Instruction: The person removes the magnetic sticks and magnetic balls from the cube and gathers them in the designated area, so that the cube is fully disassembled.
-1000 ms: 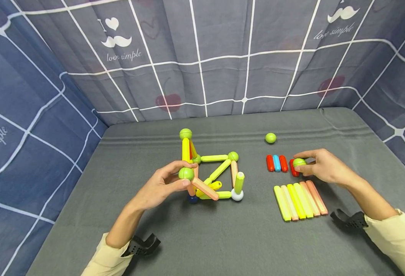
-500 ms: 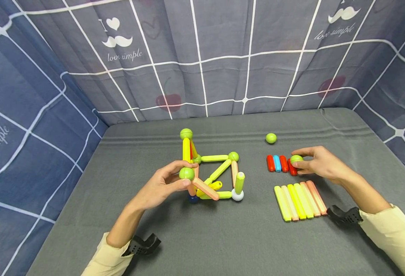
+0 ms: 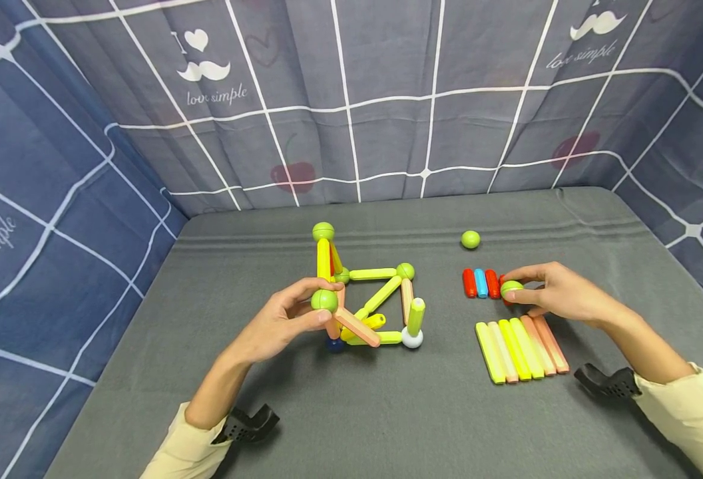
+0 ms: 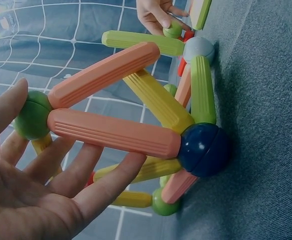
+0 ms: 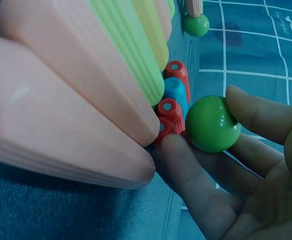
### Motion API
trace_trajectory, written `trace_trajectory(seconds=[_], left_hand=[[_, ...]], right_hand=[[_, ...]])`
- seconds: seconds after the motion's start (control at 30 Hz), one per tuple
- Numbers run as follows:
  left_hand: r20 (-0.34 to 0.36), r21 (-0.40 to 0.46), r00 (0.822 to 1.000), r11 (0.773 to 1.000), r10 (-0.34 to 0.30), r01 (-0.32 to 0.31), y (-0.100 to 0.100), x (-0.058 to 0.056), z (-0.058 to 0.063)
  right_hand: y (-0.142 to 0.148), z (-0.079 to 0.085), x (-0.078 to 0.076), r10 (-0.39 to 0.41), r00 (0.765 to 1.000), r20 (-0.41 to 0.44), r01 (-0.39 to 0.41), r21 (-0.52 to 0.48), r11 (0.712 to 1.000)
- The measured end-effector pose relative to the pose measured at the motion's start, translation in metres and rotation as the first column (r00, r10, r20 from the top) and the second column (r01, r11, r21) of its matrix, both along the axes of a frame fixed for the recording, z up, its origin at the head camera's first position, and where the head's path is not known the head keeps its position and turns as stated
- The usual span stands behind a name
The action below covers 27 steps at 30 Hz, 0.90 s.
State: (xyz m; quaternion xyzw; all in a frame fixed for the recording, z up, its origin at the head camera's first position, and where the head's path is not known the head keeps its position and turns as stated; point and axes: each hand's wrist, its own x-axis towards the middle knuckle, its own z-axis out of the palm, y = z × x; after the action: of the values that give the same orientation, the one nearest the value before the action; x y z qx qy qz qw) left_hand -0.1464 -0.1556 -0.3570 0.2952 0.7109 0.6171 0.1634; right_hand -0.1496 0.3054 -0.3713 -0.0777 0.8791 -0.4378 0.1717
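Note:
My left hand (image 3: 270,329) pinches a green ball (image 3: 324,301) at a raised corner of a frame built of magnetic sticks and balls. In the left wrist view, a salmon stick (image 4: 116,132) runs from that ball down to a dark blue ball (image 4: 205,150), with fingers along its side. A second salmon stick (image 4: 103,75) slants out from the same ball. My right hand (image 3: 558,291) holds another green ball (image 5: 212,124) between thumb and fingers. One fingertip of that hand meets the nearest short red stick (image 5: 165,128), which is mostly hidden in the head view.
Short red and blue sticks (image 3: 480,284) lie in a row by the right hand. Nearer, several long yellow, green and salmon sticks (image 3: 519,349) lie side by side. A loose green ball (image 3: 470,239) sits farther back. A white ball (image 3: 412,338) bears an upright green stick (image 3: 415,316).
The rightmost short red stick has shifted left, up against its row. My right hand moved slightly left, still holding its green ball. My left hand and the frame have stayed put.

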Motion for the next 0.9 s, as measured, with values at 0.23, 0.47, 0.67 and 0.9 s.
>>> trace_trajectory(seconds=[0.23,0.47,0.67,0.9], left_hand=[[0.002,-0.001,1.0,1.0,0.0,0.0,0.001,0.0,0.0],[0.0,0.0,1.0,1.0,-0.002,0.002,0.001,-0.001,0.0],[-0.01,-0.003,1.0,1.0,0.002,-0.002,0.0,-0.001,-0.001],[-0.007,0.027,1.0,0.999,-0.022,0.022,0.0,-0.001,-0.002]], right_hand=[[-0.001,-0.002,-0.006,0.026,0.999,-0.046,-0.026,0.011,1.0],[-0.001,0.005,-0.019,0.016,0.995,-0.103,-0.008,0.081,0.997],[-0.004,0.013,-0.054,-0.035,0.985,-0.168,0.05,0.087,0.995],[-0.002,-0.001,-0.096,-0.082,0.984,-0.156,0.104,0.137,0.985]])
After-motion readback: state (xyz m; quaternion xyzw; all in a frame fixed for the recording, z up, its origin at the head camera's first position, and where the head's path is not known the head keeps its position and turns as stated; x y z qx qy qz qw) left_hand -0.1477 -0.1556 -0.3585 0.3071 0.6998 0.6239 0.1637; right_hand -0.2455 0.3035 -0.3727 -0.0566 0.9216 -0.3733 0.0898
